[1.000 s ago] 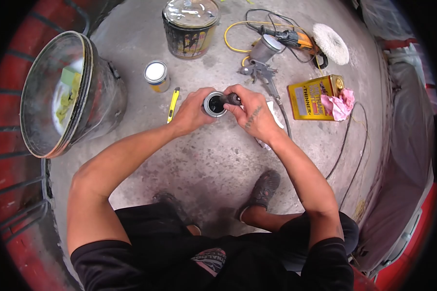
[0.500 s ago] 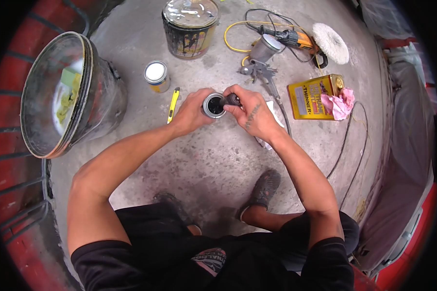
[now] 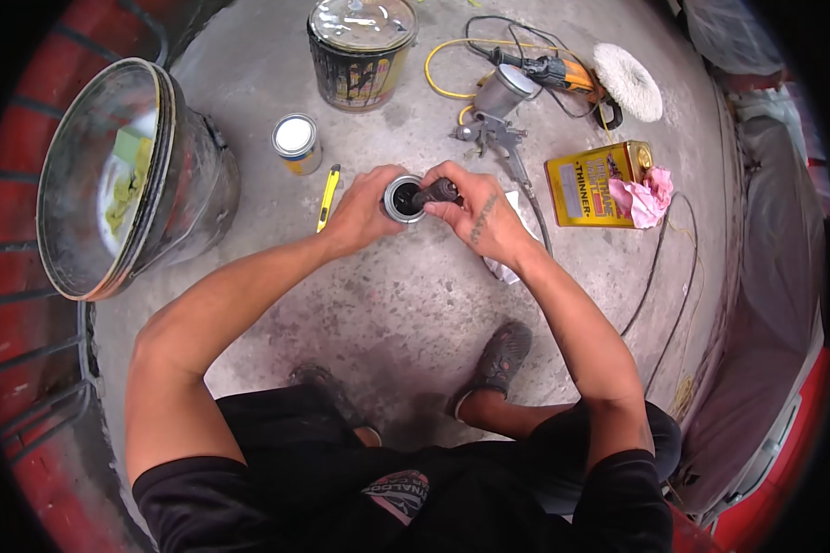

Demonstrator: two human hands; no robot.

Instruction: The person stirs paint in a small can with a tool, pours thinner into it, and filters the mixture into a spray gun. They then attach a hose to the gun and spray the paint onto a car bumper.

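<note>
My left hand is wrapped around the side of a small round metal can with dark contents, steadying it on or just above the floor. In my right hand, the fingers pinch a dark, rounded tool handle that leans over the can's mouth. The tool's lower end reaches into the opening, and I cannot make out its kind. Left of my left hand lies a yellow utility knife. Beyond it stands a small paint can with a white top.
A large bucket holding a green sponge is at left. A stained pail stands ahead. To the right are a spray gun, an orange polisher, a thinner tin and a pink crumpled cloth. Cables trail across the concrete.
The dark handle has tilted slightly and shifted a little within the can's mouth. My left hand stays around the can, and the surroundings look the same.
</note>
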